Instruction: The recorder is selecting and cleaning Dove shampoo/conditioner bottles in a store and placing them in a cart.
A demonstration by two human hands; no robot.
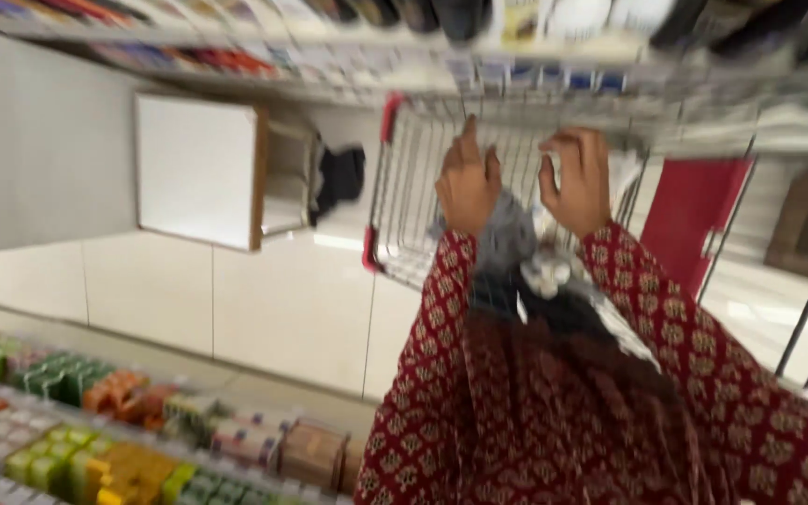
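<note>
Left hand [467,182]: fingers curled on grey cloth [507,234].
Right hand [577,182]: closed on same bundle, over cart [404,187].
Handling: soft, light, floppy; best gathered by folds.

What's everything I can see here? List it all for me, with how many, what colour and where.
shopping cart: one, bare wire with red corner pieces, centre, under the hands.
red cart flap: one, red, right of the hands.
cloth items: a blurred grey, white and dark bundle, count unclear, between the wrists.
white cabinet: one, white with a wooden edge, centre left.
dark item: one, black, beside the cabinet; kind unclear.
lower shelf goods: many small packs, green, orange, yellow and brown, bottom left.
upper shelf goods: many, mixed colours, blurred, along the top.
floor tiles: pale cream, middle.
left hand: one, at the cart, fingers curled.
right hand: one, at the cart, fingers curled.
sleeves: two, dark red with a small pale pattern.
</note>
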